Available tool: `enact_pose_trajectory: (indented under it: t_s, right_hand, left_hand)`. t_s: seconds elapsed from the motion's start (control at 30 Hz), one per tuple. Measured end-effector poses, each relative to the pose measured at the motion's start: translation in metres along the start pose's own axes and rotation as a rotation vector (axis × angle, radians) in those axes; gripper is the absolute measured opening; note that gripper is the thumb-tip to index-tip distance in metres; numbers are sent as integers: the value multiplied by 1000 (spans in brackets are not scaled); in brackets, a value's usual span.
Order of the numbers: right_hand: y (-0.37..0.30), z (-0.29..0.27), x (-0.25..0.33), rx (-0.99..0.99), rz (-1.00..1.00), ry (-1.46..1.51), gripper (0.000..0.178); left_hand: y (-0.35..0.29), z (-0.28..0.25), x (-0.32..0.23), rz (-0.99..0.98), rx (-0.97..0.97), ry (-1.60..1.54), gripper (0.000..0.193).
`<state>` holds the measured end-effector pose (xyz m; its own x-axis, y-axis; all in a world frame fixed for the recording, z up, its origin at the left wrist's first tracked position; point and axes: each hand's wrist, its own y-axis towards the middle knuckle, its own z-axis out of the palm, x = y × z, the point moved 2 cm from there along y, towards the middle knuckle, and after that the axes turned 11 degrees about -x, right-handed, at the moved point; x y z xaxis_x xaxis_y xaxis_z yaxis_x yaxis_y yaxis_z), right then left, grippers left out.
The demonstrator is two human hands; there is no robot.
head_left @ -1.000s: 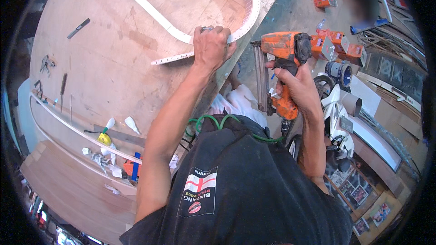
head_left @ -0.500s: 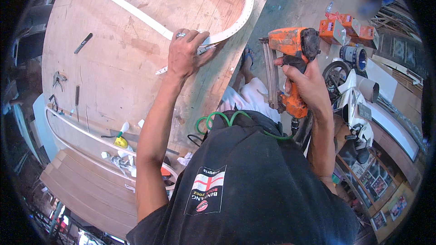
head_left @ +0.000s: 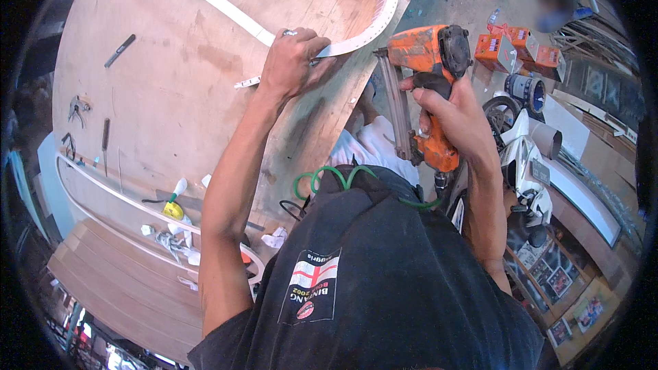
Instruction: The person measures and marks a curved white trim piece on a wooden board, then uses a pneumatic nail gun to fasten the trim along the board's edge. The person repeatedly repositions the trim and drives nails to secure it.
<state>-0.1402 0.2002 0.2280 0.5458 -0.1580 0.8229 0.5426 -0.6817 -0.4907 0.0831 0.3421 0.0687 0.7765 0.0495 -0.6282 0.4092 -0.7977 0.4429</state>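
Note:
My left hand (head_left: pixel 293 62) is closed around a white curved strip frame (head_left: pixel 219 5) that stands on the plywood tabletop (head_left: pixel 171 96), where its straight side meets the rounded end. A short white end of strip (head_left: pixel 247 83) sticks out beside the wrist. Off the table's right edge, my right hand (head_left: pixel 456 113) grips an orange nail gun (head_left: pixel 415 48) by its handle, apart from the frame. The gun's long magazine (head_left: pixel 395 106) points down toward me. From the base of the handle a green air hose (head_left: pixel 419 203) runs across my front.
Pliers (head_left: pixel 79 109), a dark pen-shaped tool (head_left: pixel 120 51) and a thin dark-handled tool (head_left: pixel 105 138) lie at left. A yellow bottle (head_left: pixel 173 210) sits by another bent strip frame (head_left: pixel 130 188). Orange boxes (head_left: pixel 497 53) and a white motorcycle (head_left: pixel 528 164) stand at right.
The nail gun has shifted slightly left and up in the picture. My left hand and the frame appear a little farther right; the hand keeps its hold.

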Motion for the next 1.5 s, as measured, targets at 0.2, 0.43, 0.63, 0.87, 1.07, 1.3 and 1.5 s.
enact_pose_trajectory:
  t_s: [0.2, 0.43, 0.63, 0.87, 1.07, 1.3, 1.5]
  right_hand:
    - [15, 21, 4, 68, -29, 1, 45]
    - [21, 31, 12, 60, -17, -122, 47]
    - [21, 37, 14, 36, -24, -143, 48]
    - [18, 39, 12, 10, 27, -143, 44]
    - [16, 39, 11, 17, 91, -187, 43]
    - [17, 35, 6, -36, 5, -120, 46]
    - [16, 35, 7, -12, 32, -107, 45]
  left_hand:
    - [-4, -1, -4, -16, -46, -7, 27]
    - [-7, 1, -5, -45, -79, -1, 27]
    - [-8, 4, -2, -37, -77, -9, 29]
    - [-9, 3, -3, -62, -35, 11, 21]
    - [-9, 4, -4, -67, -34, 10, 23]
    - [-7, 3, -3, -51, -70, -9, 28]
    - [-8, 4, -2, -49, -79, -16, 28]
